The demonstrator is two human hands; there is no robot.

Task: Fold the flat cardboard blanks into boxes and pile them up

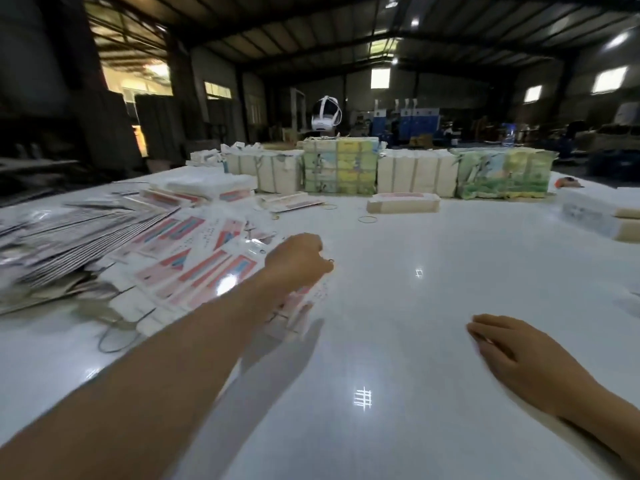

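Your left forearm crosses the near left part of the white table, reaching out to the spread of flat cardboard blanks that fans over the table's left side. Your left hand is curled, knuckles up, on the right edge of that spread, and a blurred blank hangs from under it; the fingers themselves are hidden below the hand, so the hold looks like a grip on that blank but you cannot see it plainly. Your right hand lies flat and relaxed on the bare tabletop near the right side, fingers straight, holding nothing, well apart from the blanks.

Further left, a second pile of darker, striped flat sheets slopes toward the left edge. A loop of cord or band lies on the table just beside the near end of the blanks. Toward the middle, two rubber bands lie near a single folded box, which rests on its side.

Along the far edge stands a row of bundled packs: plain cream bundles alternating with colourfully printed ones. At the right edge more boxes are partly cut off. A white headset sits behind the far row.
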